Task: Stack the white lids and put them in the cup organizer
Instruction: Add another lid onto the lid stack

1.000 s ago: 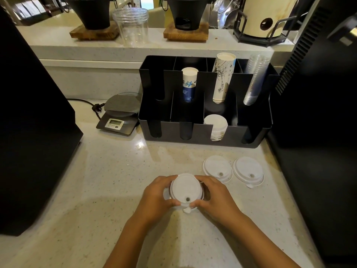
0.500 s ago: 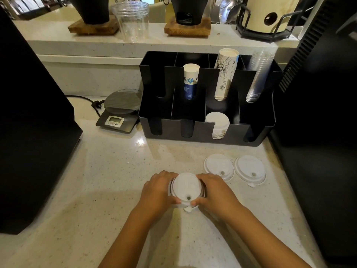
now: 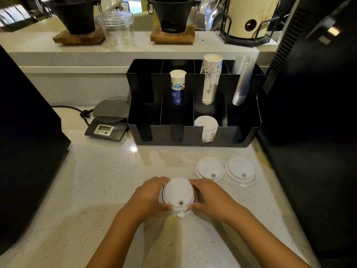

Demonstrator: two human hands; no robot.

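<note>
A stack of white lids (image 3: 178, 192) stands on the counter in front of me. My left hand (image 3: 149, 196) grips its left side and my right hand (image 3: 209, 197) grips its right side. Two more white lids lie flat to the right, one (image 3: 209, 168) close to my right hand and the other (image 3: 239, 169) beyond it. The black cup organizer (image 3: 189, 135) stands further back; a stack of white lids (image 3: 206, 125) lies in its front row, third slot from the left.
Paper cup stacks (image 3: 177, 86) (image 3: 210, 78) and clear plastic cups (image 3: 242, 78) fill the organizer's back row. A small scale (image 3: 108, 120) sits left of it. Large black machines (image 3: 25, 136) (image 3: 313, 113) flank the counter on both sides. A raised shelf (image 3: 135, 49) runs behind.
Both hands have stayed closed around the lid stack, which sits in the same spot on the counter. Only the camera has shifted slightly.
</note>
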